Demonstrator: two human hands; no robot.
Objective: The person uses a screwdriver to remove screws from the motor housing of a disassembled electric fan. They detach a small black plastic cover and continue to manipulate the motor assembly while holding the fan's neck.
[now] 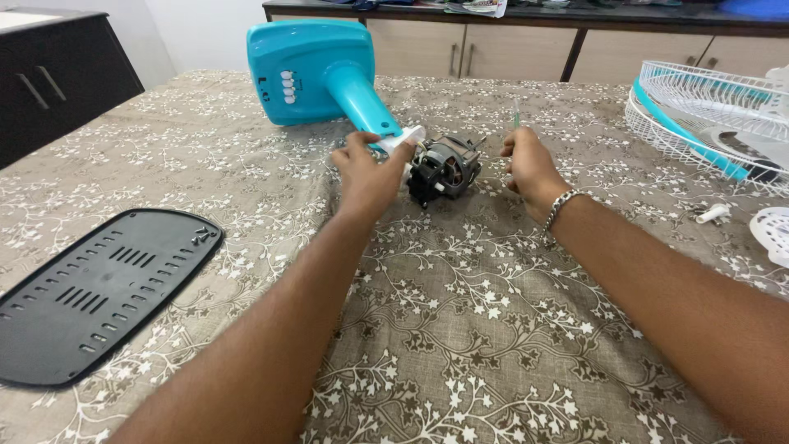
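Spread over the whole table is a grey-brown cloth [460, 329] printed with white flowers, and dark-topped wooden cabinets [509, 45] run along the wall behind it. On the far side of the table a turquoise fan stand [316, 70] lies on its side, its broad base tipped up and its neck pointing toward the person. At the right edge rests a white wire fan guard [711, 111] with a turquoise rim. To the left, near the table edge, lies a flat black slotted base plate [99, 292], with a few small screws [202, 236] sitting on its far corner. In the middle, at the end of the stand's neck, sits the bare fan motor [444, 170], dark, with its windings showing. The left hand [367, 177] is closed around the white joint [403, 140] where neck meets motor, thumb and fingers pinching it. The right hand [530, 168], a metal bracelet [563, 204] at its wrist, is just right of the motor, fingers pressed together around a thin green-handled screwdriver [516, 115] held upright. A small white part [712, 214] lies near the guard.
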